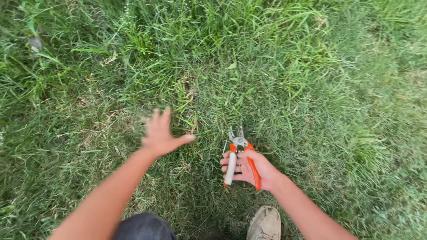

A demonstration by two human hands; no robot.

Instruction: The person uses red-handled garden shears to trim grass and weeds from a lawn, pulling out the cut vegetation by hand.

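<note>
No pkgs, labels, signs or screens anywhere in view.

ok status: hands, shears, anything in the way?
Right hand shut on pruning shears, blades slightly open, pointing away. Left hand open, fingers spread, low over grass, holding nothing. Shoe below right hand; nothing between blades.
</note>
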